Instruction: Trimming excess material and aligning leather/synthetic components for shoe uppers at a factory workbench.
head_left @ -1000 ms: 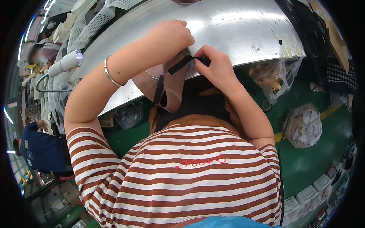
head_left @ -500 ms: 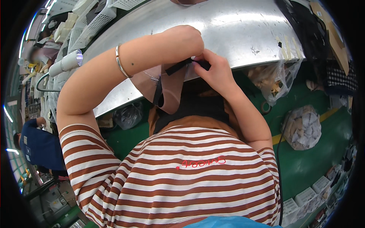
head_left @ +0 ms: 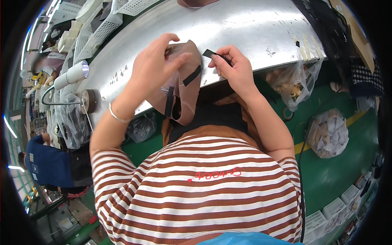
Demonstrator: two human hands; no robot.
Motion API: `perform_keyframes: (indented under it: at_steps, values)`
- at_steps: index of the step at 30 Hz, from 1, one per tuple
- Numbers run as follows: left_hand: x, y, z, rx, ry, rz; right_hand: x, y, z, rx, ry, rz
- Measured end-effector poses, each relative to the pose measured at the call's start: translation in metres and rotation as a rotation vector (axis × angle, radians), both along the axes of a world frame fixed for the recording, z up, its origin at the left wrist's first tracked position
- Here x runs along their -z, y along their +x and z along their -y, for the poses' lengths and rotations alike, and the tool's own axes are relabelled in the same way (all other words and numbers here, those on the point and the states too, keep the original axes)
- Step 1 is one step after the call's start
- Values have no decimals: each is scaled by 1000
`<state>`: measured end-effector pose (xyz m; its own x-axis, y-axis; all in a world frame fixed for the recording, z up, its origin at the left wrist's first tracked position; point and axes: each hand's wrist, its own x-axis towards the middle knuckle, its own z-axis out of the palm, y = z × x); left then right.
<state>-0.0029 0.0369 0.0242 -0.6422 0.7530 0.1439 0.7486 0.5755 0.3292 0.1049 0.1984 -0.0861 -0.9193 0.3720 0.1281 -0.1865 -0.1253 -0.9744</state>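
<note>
A brown curved piece (head_left: 190, 98), looking like a shoe upper, hangs over the near edge of the metal table. Two short black strips lie on it: an upper strip (head_left: 192, 76) and a lower strip (head_left: 169, 102). My left hand (head_left: 153, 63) is at its upper left, thumb stretched across the piece and fingers spread apart from it. To the right, my right hand (head_left: 234, 67) pinches another black strip (head_left: 209, 53) between thumb and fingers, its free end pointing left. This strip is apart from the brown piece. My left fingers' far sides are hidden.
The metal table (head_left: 245, 28) has another brown piece (head_left: 196, 3) at its far edge. A lamp (head_left: 72, 75), a tape roll (head_left: 88, 101) and white baskets (head_left: 94, 36) stand left. A scrap bag (head_left: 294, 83) hangs right; a filled bag (head_left: 327, 132) sits on the floor.
My left hand has drawn back left from over the right hand, uncovering the brown piece and the strip on it. My right hand has shifted slightly right, holding a black strip.
</note>
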Motion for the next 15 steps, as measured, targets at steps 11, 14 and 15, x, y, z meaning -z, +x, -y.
perform_keyframes:
  at_steps: [11,14,15]
  values:
    - [47,68,114,-192,726,64,-68,24,38,-472,867,-435]
    - [49,74,147,-181,545,463,-63,29,63,-486,1209,-398]
    - [52,75,153,-138,464,535,-59,25,65,-493,1218,-399]
